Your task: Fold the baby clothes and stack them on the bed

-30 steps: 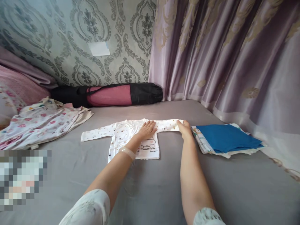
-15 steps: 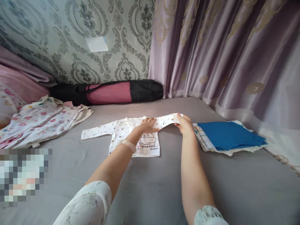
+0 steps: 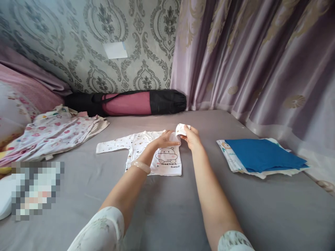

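Drawn inward over the last second, the sleeve [image 3: 180,129] now curls up off the bed [image 3: 167,212], its end pinched between thumb and fingers of the right hand [image 3: 193,136]. Nearest is a pale bangle [image 3: 141,166] on the left wrist; beyond it the left hand [image 3: 165,138] rests on the white shirt [image 3: 169,170], thumb spread from the fingers. That shirt lies mid-bed, its other sleeve stretched out leftward. Blue cloth [image 3: 264,155] tops a stack [image 3: 230,162] at right; printed clothes [image 3: 60,129] lie at left. Farther back, a black-and-pink roll [image 3: 127,104] lies along the patterned wall [image 3: 146,42], near the curtain [image 3: 222,69].
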Motion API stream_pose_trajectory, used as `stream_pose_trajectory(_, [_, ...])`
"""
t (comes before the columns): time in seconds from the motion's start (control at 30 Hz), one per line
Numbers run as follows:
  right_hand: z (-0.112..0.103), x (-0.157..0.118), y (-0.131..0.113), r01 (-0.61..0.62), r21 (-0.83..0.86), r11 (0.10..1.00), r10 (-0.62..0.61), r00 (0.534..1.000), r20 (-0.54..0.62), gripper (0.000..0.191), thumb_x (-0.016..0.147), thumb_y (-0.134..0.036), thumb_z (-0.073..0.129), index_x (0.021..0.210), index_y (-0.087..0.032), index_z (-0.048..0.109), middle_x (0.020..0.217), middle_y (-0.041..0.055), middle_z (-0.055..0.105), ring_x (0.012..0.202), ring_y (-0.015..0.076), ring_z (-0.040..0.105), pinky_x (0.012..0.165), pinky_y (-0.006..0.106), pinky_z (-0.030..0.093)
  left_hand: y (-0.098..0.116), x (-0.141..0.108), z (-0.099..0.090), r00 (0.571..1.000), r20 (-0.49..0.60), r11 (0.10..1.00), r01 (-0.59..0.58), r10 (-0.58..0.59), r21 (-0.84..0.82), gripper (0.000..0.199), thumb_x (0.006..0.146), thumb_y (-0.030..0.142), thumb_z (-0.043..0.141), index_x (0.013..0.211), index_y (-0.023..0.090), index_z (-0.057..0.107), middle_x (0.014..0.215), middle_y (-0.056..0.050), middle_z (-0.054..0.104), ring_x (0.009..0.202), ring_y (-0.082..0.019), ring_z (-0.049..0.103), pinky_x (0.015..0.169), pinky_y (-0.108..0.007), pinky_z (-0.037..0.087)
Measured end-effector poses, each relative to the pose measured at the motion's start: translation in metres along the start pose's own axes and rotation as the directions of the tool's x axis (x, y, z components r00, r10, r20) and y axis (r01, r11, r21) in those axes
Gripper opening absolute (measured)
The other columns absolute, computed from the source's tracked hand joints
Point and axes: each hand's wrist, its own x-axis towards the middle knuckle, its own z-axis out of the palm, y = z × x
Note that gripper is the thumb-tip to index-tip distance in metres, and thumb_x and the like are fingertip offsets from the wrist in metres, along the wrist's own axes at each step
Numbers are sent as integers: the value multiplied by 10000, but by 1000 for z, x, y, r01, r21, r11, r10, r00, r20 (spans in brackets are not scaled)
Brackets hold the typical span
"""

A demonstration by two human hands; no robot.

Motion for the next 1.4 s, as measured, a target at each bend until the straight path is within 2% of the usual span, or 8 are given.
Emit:
stream_pose_trajectory(0.1, [5,-1,5,7,-16,1000,-7,1000,15,115,920,-180,546,836,-153,621,661,-26,658,538,79,606,405,134,458,-10,-29,-9,976,-150,944,104,-157,-314,838,701,515,745,1403,200,415,1413,-169,468,1278,-305,465,973,-372,452])
stream_pose_trajectory(0.33, [31,-4,29,91,-144,985,-82,994,67,107,893,-205,566,970,-163,627,852,13,701,671,112,660,521,200,562,-43,-68,-18,749,-323,535,49,-579,-843,429,838,329,682,1181,127,522,1042,-138,665,897,-187,694,853,-320,528])
stream_pose_trajectory(0.47, [47,-18,51,229,-333,915,-128,946,299,352,908,-334,545,1227,-187,573,1152,78,678,937,175,681,743,289,589,-49,-66,-17,746,-286,398,-31,-602,-917,304,915,315,586,1120,103,512,917,-120,670,805,-155,695,837,-312,539])
stream_pose_trajectory(0.6, [50,-32,63,385,-524,759,-38,830,556,489,932,-434,490,1348,-178,518,1366,128,561,1211,207,567,1031,352,434,-49,-64,-18,770,-295,434,-25,-566,-900,404,922,387,560,1224,127,494,910,-93,654,790,-144,672,805,-307,542])
stream_pose_trajectory(0.8, [46,-40,59,604,-614,508,-93,747,658,344,935,-294,441,1197,-204,645,1174,84,684,1072,214,628,937,348,461,-51,-62,-15,820,-378,674,12,-430,-739,376,819,250,643,1183,165,602,752,3,597,627,-92,575,670,-227,499])
stream_pose_trajectory(1.0, [41,-29,61,612,-666,427,-255,788,560,307,911,-214,415,1017,-219,703,995,45,720,917,194,641,828,304,475,-51,-57,-8,821,-484,897,72,-301,-436,283,786,175,577,1042,155,696,766,-20,615,663,-129,553,713,-279,484])
stream_pose_trajectory(1.13, [29,-17,63,592,-765,255,-383,788,482,349,909,-164,366,1056,-167,683,1107,106,674,1052,217,579,946,325,421,-51,-55,-9,791,-555,942,79,-258,-325,298,763,120,543,999,163,720,906,-62,664,795,-167,589,841,-327,478])
stream_pose_trajectory(1.4, [16,-15,71,522,-849,-88,-217,821,527,442,987,-229,291,1387,-181,473,1538,80,352,1438,221,219,1160,446,140,-50,-59,-18,728,-611,938,131,-310,-320,314,758,134,532,996,189,729,960,-63,655,838,-187,591,877,-334,476])
